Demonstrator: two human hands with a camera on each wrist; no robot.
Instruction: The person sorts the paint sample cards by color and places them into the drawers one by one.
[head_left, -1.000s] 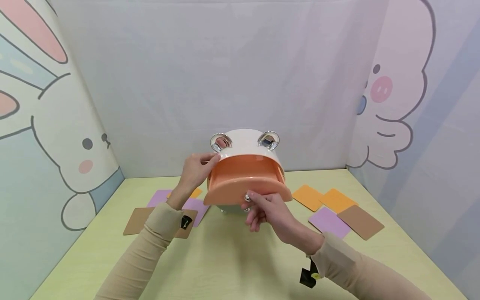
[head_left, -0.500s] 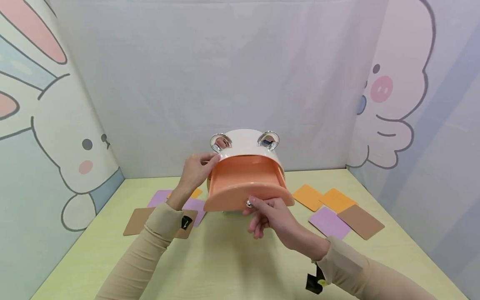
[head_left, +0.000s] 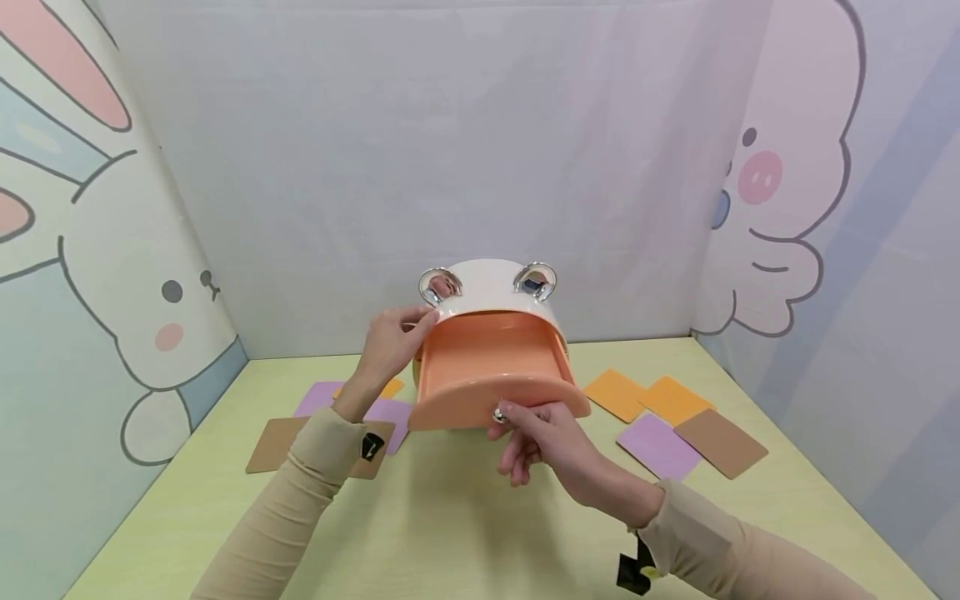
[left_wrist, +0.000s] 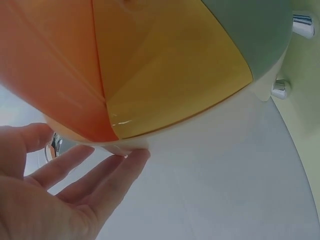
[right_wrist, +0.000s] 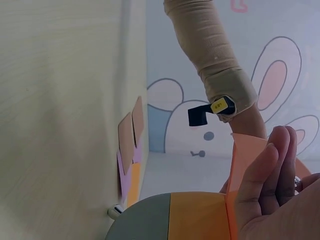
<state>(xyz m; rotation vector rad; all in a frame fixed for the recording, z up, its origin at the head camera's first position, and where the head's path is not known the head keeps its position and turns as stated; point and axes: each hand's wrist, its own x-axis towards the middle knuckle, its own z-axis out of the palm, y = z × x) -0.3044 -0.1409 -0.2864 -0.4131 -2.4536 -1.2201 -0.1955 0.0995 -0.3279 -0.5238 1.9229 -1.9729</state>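
Note:
A small rounded drawer cabinet with a white shell [head_left: 487, 282] and shiny chrome ears stands on the table. Its orange top drawer [head_left: 465, 402] is pulled well out, and no contents show inside. My right hand [head_left: 555, 442] pinches the chrome knob [head_left: 499, 414] on that drawer front between thumb and index finger, the other fingers curled below. At the cabinet's upper left edge, my left hand [head_left: 388, 343] holds the shell, thumb by the front rim and fingers along the side. The left wrist view shows a yellow drawer [left_wrist: 170, 65] and a green drawer [left_wrist: 250, 30], both closed.
Flat cards lie on the pale table [head_left: 465, 533] at both sides. On the right are orange cards [head_left: 613, 394], a purple card [head_left: 658, 446] and a brown card [head_left: 722, 443]. Brown cards [head_left: 272, 446] and purple cards [head_left: 315, 397] lie left, partly under my forearm. A pale wall [head_left: 465, 150] stands behind.
My right hand has drawn the orange drawer further out toward me, so its front sits lower in view and covers the green drawer. The left hand has stayed on the shell.

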